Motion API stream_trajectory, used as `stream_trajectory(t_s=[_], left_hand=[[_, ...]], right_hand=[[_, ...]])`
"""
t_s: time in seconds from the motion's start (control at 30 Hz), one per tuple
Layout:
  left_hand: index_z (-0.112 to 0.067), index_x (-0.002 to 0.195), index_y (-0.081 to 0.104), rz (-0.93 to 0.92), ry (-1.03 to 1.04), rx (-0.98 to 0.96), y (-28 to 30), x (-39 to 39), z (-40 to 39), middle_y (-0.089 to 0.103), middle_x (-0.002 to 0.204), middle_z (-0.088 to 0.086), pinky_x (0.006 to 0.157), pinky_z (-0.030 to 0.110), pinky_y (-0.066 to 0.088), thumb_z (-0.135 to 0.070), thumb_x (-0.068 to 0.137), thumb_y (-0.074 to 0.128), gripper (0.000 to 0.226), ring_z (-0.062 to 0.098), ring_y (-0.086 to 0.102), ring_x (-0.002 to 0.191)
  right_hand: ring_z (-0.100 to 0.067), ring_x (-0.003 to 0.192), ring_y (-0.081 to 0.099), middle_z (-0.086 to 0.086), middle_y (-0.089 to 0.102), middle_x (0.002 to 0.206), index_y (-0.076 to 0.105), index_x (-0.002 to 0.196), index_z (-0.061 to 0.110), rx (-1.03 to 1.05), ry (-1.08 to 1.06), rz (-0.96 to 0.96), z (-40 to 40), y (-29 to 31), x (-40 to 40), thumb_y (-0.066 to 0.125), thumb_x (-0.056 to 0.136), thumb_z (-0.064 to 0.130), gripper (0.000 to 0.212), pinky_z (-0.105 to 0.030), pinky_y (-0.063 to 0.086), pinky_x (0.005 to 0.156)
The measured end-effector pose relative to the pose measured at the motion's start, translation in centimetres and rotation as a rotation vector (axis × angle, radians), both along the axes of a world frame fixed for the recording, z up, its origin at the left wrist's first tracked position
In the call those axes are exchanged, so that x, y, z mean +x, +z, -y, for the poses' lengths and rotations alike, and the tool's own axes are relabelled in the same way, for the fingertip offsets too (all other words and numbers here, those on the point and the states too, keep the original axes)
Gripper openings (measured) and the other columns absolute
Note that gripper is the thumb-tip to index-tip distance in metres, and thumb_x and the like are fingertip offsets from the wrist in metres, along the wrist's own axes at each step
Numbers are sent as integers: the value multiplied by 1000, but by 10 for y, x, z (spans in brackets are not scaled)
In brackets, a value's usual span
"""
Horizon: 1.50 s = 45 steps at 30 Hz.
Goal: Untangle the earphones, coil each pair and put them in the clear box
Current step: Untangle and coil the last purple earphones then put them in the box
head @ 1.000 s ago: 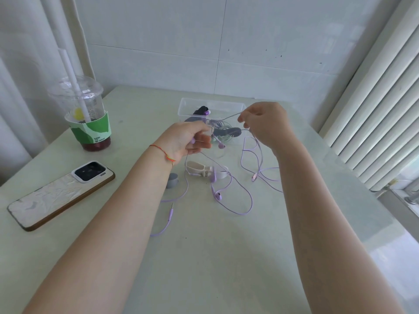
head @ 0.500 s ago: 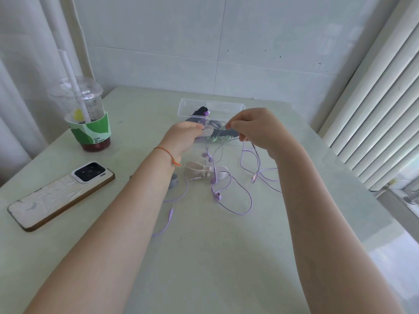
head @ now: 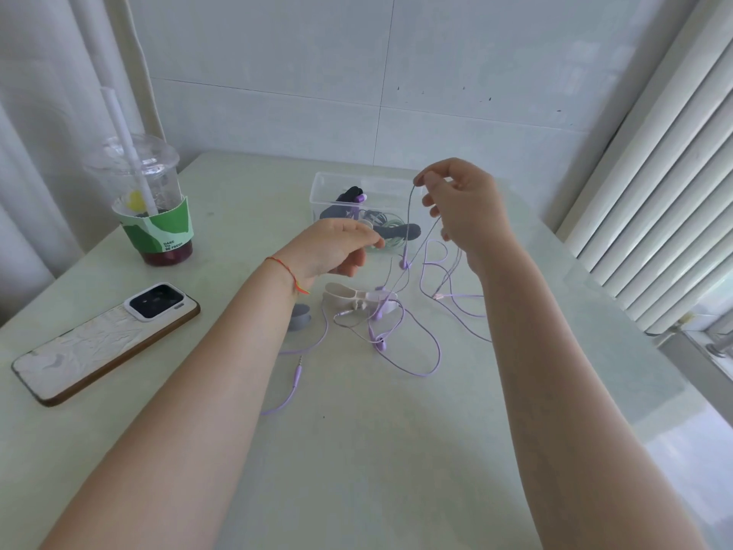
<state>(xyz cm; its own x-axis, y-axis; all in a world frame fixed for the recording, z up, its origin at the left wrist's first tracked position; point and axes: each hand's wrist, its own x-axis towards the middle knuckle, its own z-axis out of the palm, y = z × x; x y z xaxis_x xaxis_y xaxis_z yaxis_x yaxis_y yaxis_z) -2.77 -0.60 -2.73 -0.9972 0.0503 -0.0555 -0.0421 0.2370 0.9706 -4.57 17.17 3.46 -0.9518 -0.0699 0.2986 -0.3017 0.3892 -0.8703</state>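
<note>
The right hand [head: 464, 208] has risen from in front of the clear box [head: 321, 192] and now pinches the purple earphone cable [head: 409, 216] high above it, so the cable hangs down taut with an earbud [head: 404, 265] dangling. The left hand [head: 337, 248] has drawn back toward the person and sits lower, apart from the right, its fingers loosely curled

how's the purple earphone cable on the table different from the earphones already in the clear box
The purple earphone cable sprawls loose over the table, one strand lifted by the right hand. The earphones in the clear box are pale green and coiled. The cable is outside the clear box.
</note>
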Motion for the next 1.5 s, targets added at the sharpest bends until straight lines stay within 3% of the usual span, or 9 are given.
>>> stream_trajectory(t_s=[0.2, 0.4, 0.63, 0.77, 0.87, 0.97, 1.03, 1.2, 1.5], left_hand=[[-21, 114, 67, -38, -105, 26, 0, 3, -4, 32, 67, 4, 53, 22, 32, -24, 89, 70, 25, 17, 24, 56], [-12, 85, 71, 70, -144, -348, -2, 4, -9, 57, 66, 0, 50, 21, 40, -24, 86, 71, 12, 12, 38, 46], [-23, 86, 67, -95, 483, -259, -9, -11, 9, 59, 86, 7, 71, 34, 49, -21, 80, 53, 16, 32, 53, 75], [-31, 78, 70, -234, 561, -168, -2, -9, 4, 60, 95, 9, 61, 14, 46, -5, 77, 48, 34, 19, 60, 77], [-27, 82, 71, -279, 314, 64, 17, -1, -11, 66, 87, 3, 71, 15, 42, -23, 80, 50, 21, 9, 59, 76], [-9, 109, 67, -124, -209, 314, 24, 8, -24, 63, 99, 21, 80, 30, 50, -47, 91, 46, 48, 30, 60, 86], [-2, 114, 63, -66, -294, 299, 23, 11, -27, 61, 90, 22, 80, 35, 54, -55, 95, 42, 60, 31, 61, 74], [-10, 82, 64, -47, -44, 85, 24, 13, -9, 31, 62, 4, 58, 26, 44, -48, 84, 64, 39, 14, 28, 46], [-14, 64, 57, -233, 422, 280, 25, 2, -2, 45, 51, -3, 50, 22, 44, -17, 90, 62, 27, 12, 42, 45]], right_hand=[[-7, 51, 47, -3, 64, 74, 72, 89, 15, 117, 129, 77, 0, -1, 4, 53, 94, 15, 19, -11, 30, 39], [-17, 65, 49, -17, 69, 90, 73, 85, 19, 158, 162, -1, 1, -4, 3, 57, 92, 17, 17, -24, 39, 62], [-7, 59, 44, 8, 54, 79, 71, 88, 26, 664, 61, 81, -10, -8, -7, 57, 92, 23, 15, -24, 33, 52], [-6, 47, 43, 0, 66, 76, 73, 91, 23, 612, 177, 114, -7, -6, 0, 59, 91, 25, 15, -24, 32, 49], [-11, 48, 43, 2, 67, 67, 74, 90, 22, 519, 313, 119, -4, 0, 9, 61, 90, 25, 13, -23, 36, 52], [-15, 52, 45, -1, 64, 68, 73, 93, 19, 420, 447, 136, 0, 3, 18, 63, 89, 22, 11, -21, 34, 49], [-12, 50, 44, -4, 62, 74, 71, 92, 19, 364, 440, 112, 1, 3, 19, 66, 88, 22, 7, -20, 35, 50], [-9, 58, 46, 5, 57, 80, 66, 94, 22, 379, 303, 37, -6, 1, 9, 73, 84, 27, 14, -19, 37, 52], [-15, 45, 37, -1, 47, 52, 73, 83, 14, 370, 316, 111, -14, 3, 8, 58, 94, 25, 22, -21, 33, 47]])
